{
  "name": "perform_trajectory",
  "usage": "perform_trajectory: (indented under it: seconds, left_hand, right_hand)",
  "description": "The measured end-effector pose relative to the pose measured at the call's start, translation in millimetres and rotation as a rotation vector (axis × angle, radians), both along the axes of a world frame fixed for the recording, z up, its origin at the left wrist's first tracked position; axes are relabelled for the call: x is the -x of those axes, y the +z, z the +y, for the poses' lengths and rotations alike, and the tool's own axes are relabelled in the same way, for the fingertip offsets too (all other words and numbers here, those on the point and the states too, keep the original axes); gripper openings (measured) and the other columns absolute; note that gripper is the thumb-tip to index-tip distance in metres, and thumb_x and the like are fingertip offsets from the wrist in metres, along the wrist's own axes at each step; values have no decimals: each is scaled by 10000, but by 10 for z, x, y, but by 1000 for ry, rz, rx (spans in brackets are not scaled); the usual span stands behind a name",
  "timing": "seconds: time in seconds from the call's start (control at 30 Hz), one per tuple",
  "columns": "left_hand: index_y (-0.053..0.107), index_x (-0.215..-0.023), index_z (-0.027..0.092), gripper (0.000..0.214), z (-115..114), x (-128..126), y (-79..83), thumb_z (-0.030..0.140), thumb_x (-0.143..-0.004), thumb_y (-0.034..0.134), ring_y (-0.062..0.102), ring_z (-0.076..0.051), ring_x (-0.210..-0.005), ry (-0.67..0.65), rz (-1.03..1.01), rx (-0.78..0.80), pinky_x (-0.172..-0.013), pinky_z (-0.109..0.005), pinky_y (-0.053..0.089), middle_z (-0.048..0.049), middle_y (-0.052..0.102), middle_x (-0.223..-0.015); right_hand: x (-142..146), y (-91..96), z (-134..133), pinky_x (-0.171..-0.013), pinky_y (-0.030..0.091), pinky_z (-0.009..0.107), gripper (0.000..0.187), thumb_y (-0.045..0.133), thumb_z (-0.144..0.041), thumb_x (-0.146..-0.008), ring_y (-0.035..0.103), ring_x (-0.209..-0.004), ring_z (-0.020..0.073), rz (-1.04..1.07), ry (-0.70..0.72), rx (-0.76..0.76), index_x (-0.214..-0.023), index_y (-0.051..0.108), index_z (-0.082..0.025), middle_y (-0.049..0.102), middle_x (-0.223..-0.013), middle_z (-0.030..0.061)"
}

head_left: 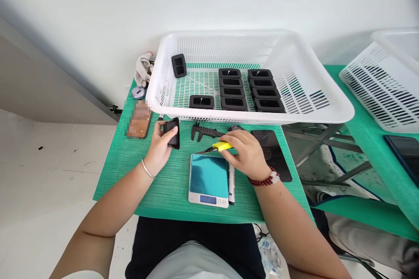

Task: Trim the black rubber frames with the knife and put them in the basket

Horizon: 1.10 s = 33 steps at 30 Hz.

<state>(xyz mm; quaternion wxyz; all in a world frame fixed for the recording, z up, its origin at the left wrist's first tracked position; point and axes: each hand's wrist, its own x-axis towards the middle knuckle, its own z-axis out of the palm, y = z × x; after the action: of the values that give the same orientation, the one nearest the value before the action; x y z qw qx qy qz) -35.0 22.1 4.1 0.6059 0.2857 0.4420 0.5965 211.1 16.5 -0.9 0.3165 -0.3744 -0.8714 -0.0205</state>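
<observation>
My left hand (pixel 159 146) is closed around a small black rectangular frame part (pixel 172 132), held upright just above the green mat. My right hand (pixel 245 150) grips a yellow-handled tool with a thin metal tip (pixel 218 147), its point aimed left over the far edge of a small digital scale (pixel 208 180). The scale has a blue-green top and a lit display. A black caliper (pixel 206 131) lies on the mat between my hands and the basket.
A large white slotted basket (pixel 327 109) behind holds several black frame parts (pixel 248 89) in two rows. A phone (pixel 140 120), gloves (pixel 144 69) and a round tape (pixel 138 92) lie at the left. A black slab (pixel 278 157) sits right of my hand, a marker (pixel 231 187) beside the scale. Second basket (pixel 386 74) at far right.
</observation>
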Motion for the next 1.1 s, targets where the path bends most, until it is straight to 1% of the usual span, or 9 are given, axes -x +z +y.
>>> perform_trajectory:
  seconds: [0.17, 0.3, 0.4, 0.53, 0.73, 0.83, 0.93, 1.0, 1.1]
  left_hand:
    - [497, -972, 235, 426, -61, -5, -74, 418, -698, 768, 544, -88, -717, -3, 151, -73, -630, -212, 458, 29, 559, -876]
    - [481, -1029, 258, 435, -87, -15, -106, 515, -749, 692, 569, -122, -835, -29, 153, -120, -689, -234, 486, -1, 552, -984]
    - [486, -1022, 248, 442, -88, -35, -52, 492, -733, 716, 581, -160, -936, -54, 83, -87, -757, -271, 509, -23, 562, -1038]
    - [495, -1057, 262, 465, -85, -35, 28, 447, -714, 749, 604, -171, -920, -70, 51, -26, -753, -292, 528, -19, 587, -1009]
    - [543, -1165, 267, 524, -82, -14, 21, 433, -714, 753, 612, -165, -888, -163, 103, -23, -749, -274, 522, -20, 605, -952]
    - [586, -1134, 246, 471, -68, -14, 24, 419, -726, 745, 598, -168, -948, -139, 99, -16, -781, -263, 512, -36, 612, -1033]
    - [625, -1080, 222, 422, -53, -2, 51, 429, -730, 737, 587, -158, -909, -141, 105, -2, -712, -235, 503, -44, 612, -1045]
    - [637, -1077, 220, 422, -52, 10, 71, 430, -726, 741, 580, -146, -854, -192, 114, -6, -674, -227, 496, -40, 614, -1005]
    - [642, -1091, 222, 437, -65, 13, 88, 418, -717, 753, 577, -142, -834, -289, 128, -7, -671, -226, 491, -36, 619, -974]
  right_hand:
    - [68, -34, -38, -595, 413, 290, 178, 597, -322, -873, 572, -649, 155, -82, 22, -75, -919, 611, -151, 652, -728, 40]
    - [73, -51, -55, -566, 375, 281, 167, 591, -318, -882, 554, -597, 136, -85, 7, -108, -884, 619, -154, 638, -664, 21]
    - [81, -45, -60, -556, 364, 277, 203, 594, -352, -881, 546, -581, 130, -84, 21, -118, -855, 621, -153, 641, -657, 22]
    - [77, -46, -47, -543, 360, 273, 232, 603, -376, -877, 529, -552, 121, -97, 31, -118, -833, 629, -150, 634, -629, 15]
    - [27, -45, -12, -526, 366, 260, 228, 635, -371, -856, 520, -526, 114, -47, -126, -164, -830, 641, -145, 654, -620, 20]
    - [45, -24, -24, -539, 370, 261, 226, 633, -377, -851, 524, -524, 111, -42, -48, -148, -804, 639, -156, 647, -609, 12]
    - [69, -21, -32, -542, 359, 266, 224, 617, -380, -852, 525, -525, 113, -82, 29, -118, -778, 636, -169, 626, -582, 1]
    - [62, -32, -24, -533, 353, 266, 223, 610, -376, -856, 513, -512, 111, -90, -6, -128, -782, 636, -167, 623, -576, 1]
    - [18, -48, -2, -517, 351, 264, 215, 624, -359, -851, 500, -499, 110, -69, -145, -171, -812, 639, -149, 637, -588, 13]
